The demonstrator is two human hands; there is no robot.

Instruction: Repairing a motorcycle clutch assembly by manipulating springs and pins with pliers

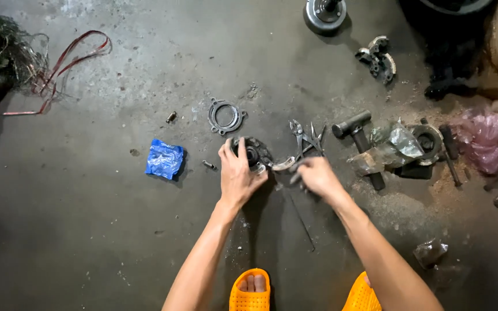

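a round dark metal hub assembly (253, 152) lies on the grey concrete floor (105, 219), just ahead of the person's orange sandals (249, 291). the left hand (237, 175) is closed over the near rim of the assembly, fingers curled on its edge, and the part is pinned flat. the right hand (317, 175) is clenched around a slim tool handle just right of the assembly; a curved bright metal piece (284, 164) bridges the gap between that hand and the assembly, though it cannot be told whether the piece is attached or only rests there.

a flat ring gasket (225, 116) lies just beyond the assembly. a pair of pliers (306, 137) is set beyond and to the right, touching nothing held. a short hammer (359, 138) lies further right, near a second round part in crumpled clear plastic (402, 144). a blue packet (164, 159) lies to the left, with two small bolts between it and the assembly. red wire (70, 57) is well apart, far left.

for the step in hand, the assembly is best kept pressed flat against the floor while force is applied level from the right, so that slipping and tilting are avoided. loose small parts should be kept outside the working zone.
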